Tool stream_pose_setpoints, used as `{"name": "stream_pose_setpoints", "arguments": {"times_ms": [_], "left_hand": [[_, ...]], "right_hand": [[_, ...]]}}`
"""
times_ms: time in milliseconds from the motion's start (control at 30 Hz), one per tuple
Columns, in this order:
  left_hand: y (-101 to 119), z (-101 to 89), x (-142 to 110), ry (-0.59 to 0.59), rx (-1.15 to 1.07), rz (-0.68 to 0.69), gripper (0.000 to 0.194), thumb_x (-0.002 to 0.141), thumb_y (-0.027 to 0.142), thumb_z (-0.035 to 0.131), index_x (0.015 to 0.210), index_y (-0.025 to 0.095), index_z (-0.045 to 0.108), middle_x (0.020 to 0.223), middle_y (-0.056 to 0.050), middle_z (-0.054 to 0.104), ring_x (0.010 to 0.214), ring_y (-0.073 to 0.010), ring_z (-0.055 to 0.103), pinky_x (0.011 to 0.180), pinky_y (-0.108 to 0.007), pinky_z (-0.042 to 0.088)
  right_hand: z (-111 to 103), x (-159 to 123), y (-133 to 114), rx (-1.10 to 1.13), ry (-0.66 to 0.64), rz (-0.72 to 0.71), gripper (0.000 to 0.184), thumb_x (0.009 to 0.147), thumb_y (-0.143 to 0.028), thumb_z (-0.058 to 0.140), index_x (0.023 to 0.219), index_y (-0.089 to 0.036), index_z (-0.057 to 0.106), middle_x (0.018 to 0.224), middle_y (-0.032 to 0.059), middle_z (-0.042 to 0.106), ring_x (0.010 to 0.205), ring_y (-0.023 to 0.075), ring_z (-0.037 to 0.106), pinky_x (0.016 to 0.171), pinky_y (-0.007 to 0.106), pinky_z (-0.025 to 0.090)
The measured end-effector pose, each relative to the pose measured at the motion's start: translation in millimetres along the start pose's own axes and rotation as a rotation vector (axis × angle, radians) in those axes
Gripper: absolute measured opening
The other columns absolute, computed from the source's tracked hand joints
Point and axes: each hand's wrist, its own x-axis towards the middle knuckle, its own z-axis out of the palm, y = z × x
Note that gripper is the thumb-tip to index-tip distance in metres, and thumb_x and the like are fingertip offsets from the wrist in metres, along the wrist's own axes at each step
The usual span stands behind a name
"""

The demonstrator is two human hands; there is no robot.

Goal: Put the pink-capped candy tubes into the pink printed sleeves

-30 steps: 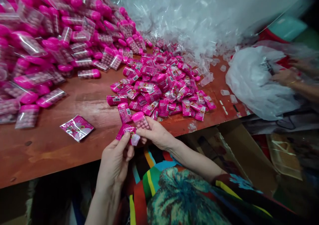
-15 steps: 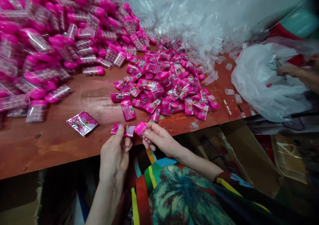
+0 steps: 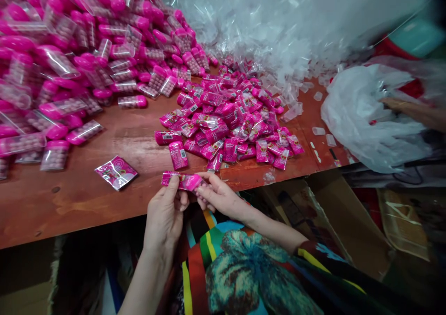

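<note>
My left hand (image 3: 170,203) pinches a pink printed wrapper sleeve (image 3: 167,177) between thumb and fingers, just off the table's front edge. My right hand (image 3: 218,196) grips a small candy container (image 3: 194,182) with a pink cap and pink balls inside. The cap end meets the sleeve's open end; how far it is inside I cannot tell. On the table to the left lies a flat stack of printed sleeves (image 3: 116,172). Beyond my hands spreads a pile of wrapped containers (image 3: 223,115).
Unwrapped pink-capped containers (image 3: 62,68) are heaped at the left. Clear plastic tubes (image 3: 272,36) pile up at the back. At the right, another person's hand (image 3: 404,108) is at a white plastic bag (image 3: 362,115). Cardboard boxes (image 3: 344,222) stand below the red-brown table (image 3: 87,208).
The container's capped end has come up against the sleeve, closing the gap between my hands. My left hand has shifted slightly right and up. The other person's hand has moved at the bag.
</note>
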Motion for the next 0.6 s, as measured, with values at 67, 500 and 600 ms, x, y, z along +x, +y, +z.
{"name": "stream_pose_setpoints", "arguments": {"times_ms": [67,500,600], "left_hand": [[1.3,1.1,-1.3,-0.031,0.024,-0.017,0.037,0.073,0.043,0.079,0.062,0.014,0.06,0.046,0.003,0.05,0.045,-0.0081,0.042,0.042,-0.02,0.031],[-7.3,5.5,-5.0,-0.144,0.08,-0.077,0.036,0.071,0.043,0.08,0.062,0.013,0.062,0.044,0.003,0.049,0.043,-0.0071,0.04,0.041,-0.019,0.027],[-5.7,5.7,-4.8,-0.104,0.04,-0.033,0.037,0.074,0.041,0.078,0.059,0.014,0.059,0.043,0.003,0.047,0.045,-0.0072,0.042,0.044,-0.019,0.029]], "right_hand": [[-0.4,0.6,1.2,0.008,-0.044,0.0,0.05,0.094,-0.045,0.056,0.131,-0.019,0.036,0.06,-0.0083,0.05,0.046,0.0077,0.044,0.041,0.017,0.03],[0.8,-0.7,-6.2,-0.027,-0.056,0.008,0.051,0.101,-0.041,0.043,0.144,-0.021,0.025,0.065,-0.0072,0.048,0.048,0.0082,0.043,0.047,0.02,0.036],[-2.3,-3.2,-6.8,-0.084,-0.048,-0.038,0.048,0.1,-0.045,0.044,0.139,-0.021,0.032,0.078,-0.0028,0.053,0.052,0.0073,0.048,0.051,0.021,0.04]]}}
